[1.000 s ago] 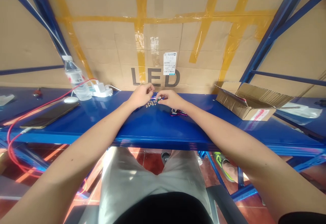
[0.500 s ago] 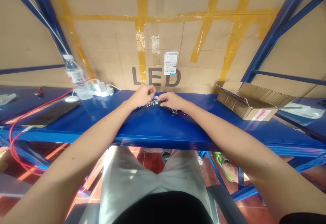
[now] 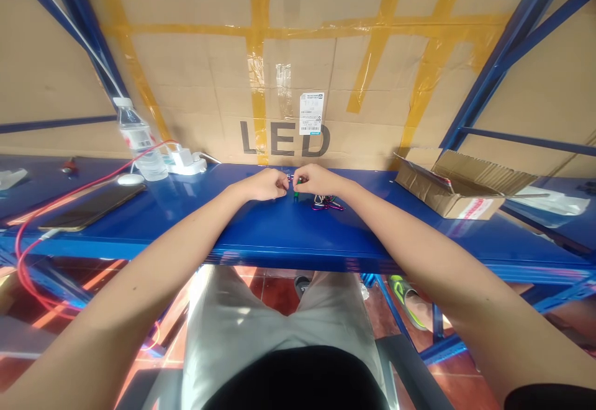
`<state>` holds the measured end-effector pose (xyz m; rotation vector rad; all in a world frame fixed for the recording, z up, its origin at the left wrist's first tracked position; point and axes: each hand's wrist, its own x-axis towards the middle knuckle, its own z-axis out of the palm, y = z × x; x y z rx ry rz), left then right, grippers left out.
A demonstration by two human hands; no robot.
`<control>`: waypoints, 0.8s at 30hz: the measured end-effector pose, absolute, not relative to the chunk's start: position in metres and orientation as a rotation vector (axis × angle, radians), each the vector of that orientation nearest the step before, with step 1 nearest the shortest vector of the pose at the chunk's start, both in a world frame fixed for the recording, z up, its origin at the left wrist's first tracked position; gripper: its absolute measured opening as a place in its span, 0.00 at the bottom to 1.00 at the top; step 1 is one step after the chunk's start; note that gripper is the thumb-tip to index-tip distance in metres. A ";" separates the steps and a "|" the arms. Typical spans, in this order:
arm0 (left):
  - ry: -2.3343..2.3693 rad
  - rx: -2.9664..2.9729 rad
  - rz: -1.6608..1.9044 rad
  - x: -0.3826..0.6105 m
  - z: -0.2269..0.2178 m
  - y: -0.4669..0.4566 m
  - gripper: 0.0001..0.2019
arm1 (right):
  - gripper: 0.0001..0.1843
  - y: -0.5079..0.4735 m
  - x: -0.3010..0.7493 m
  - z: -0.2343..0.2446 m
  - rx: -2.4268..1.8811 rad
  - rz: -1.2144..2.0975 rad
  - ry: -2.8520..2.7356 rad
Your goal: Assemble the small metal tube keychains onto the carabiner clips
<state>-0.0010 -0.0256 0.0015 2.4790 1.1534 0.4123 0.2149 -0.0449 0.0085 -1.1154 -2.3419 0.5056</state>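
Both my hands meet at the middle of the blue shelf (image 3: 288,233). My left hand (image 3: 263,184) is closed, its fingertips pinching a tiny part I cannot make out. Facing it, my right hand (image 3: 315,180) pinches a small green piece (image 3: 296,193) that hangs just above the shelf. A purple carabiner with small metal bits (image 3: 327,203) lies right beside my right wrist. The row of little metal parts seen before is hidden under my left hand.
An open cardboard box (image 3: 454,184) sits on the right. On the left are a phone (image 3: 88,208) with a red cable (image 3: 56,202), a water bottle (image 3: 136,140), a white charger (image 3: 186,163) and a white mouse-like object (image 3: 130,179). A large taped "LED" carton (image 3: 288,74) forms the back wall.
Both hands have drawn closer together, toward me and slightly right. The left hand now covers the row of small metal parts; the green piece hangs lower from my right fingers.
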 end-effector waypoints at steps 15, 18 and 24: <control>1.134 2.537 0.427 0.000 0.002 -0.028 0.12 | 0.05 -0.043 0.206 0.002 -1.125 0.587 -2.183; 1.130 2.530 0.411 0.000 0.002 -0.028 0.12 | 0.09 -0.044 0.205 0.003 -1.179 0.599 -2.186; 1.112 2.521 0.437 0.000 0.000 -0.026 0.10 | 0.17 -0.044 0.206 0.001 -1.250 0.604 -2.169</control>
